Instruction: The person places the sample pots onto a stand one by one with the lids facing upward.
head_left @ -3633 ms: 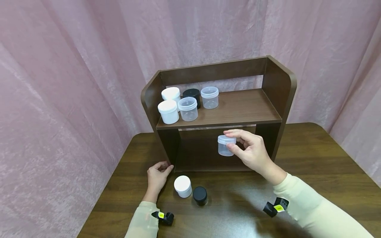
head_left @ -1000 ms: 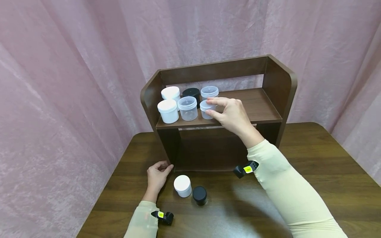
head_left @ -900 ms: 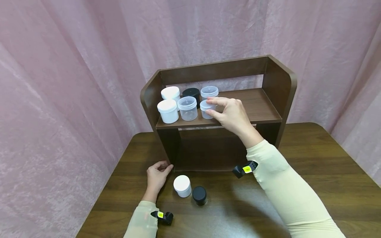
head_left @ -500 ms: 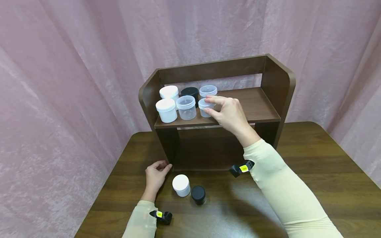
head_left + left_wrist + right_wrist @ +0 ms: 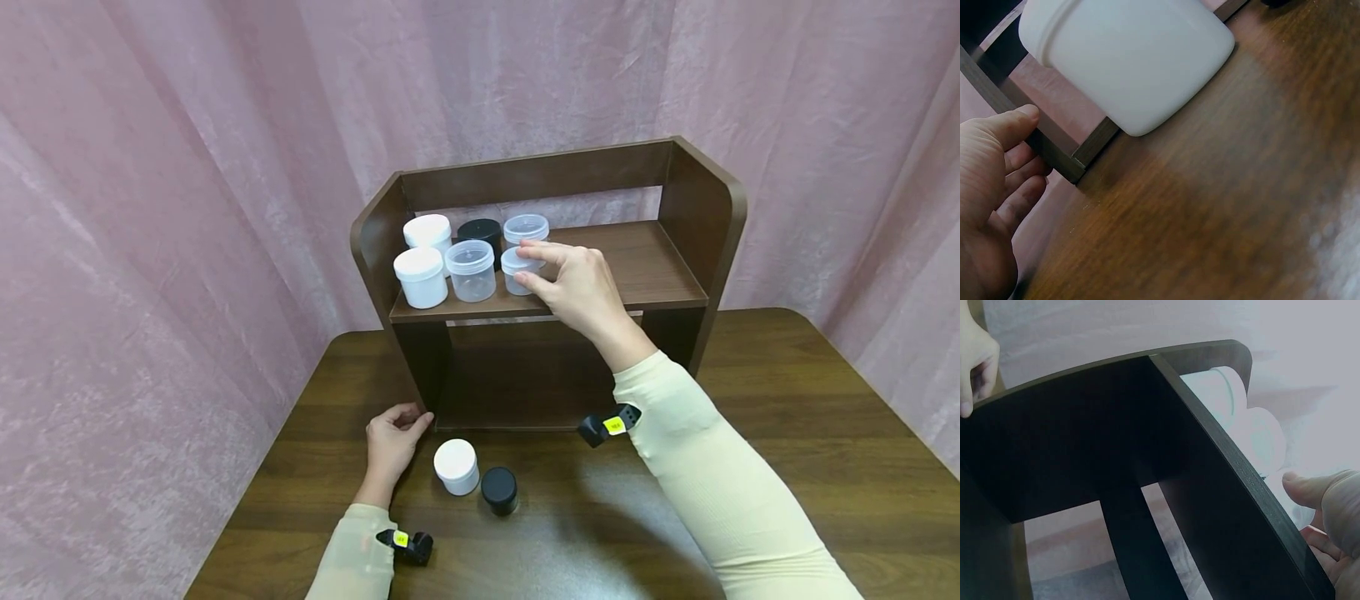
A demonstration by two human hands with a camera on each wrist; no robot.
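Note:
My right hand (image 5: 573, 279) pinches a small clear jar (image 5: 513, 282) by its lid and side, at the front of the upper board of a brown two-tier shelf (image 5: 630, 258). Left of that jar stand a clear jar (image 5: 472, 282) and a white jar (image 5: 422, 283). Behind them are a white jar (image 5: 427, 229), a black jar (image 5: 480, 229) and another clear jar (image 5: 527, 227), partly hidden by my fingers. My left hand (image 5: 392, 446) holds the front edge of the shelf's left side panel (image 5: 1063, 159), thumb on one face, fingers on the other.
On the wooden table (image 5: 300, 517), in front of the shelf, stand a white jar (image 5: 457, 468) and a smaller black jar (image 5: 499, 492). A pink curtain (image 5: 225, 208) hangs behind. The shelf's right side panel (image 5: 701, 217) rises right of the right hand.
Since the oldest frame, my right hand has carried the clear jar up and left from before the lower compartment onto the upper board. Lately it barely moves. The left hand has stayed put.

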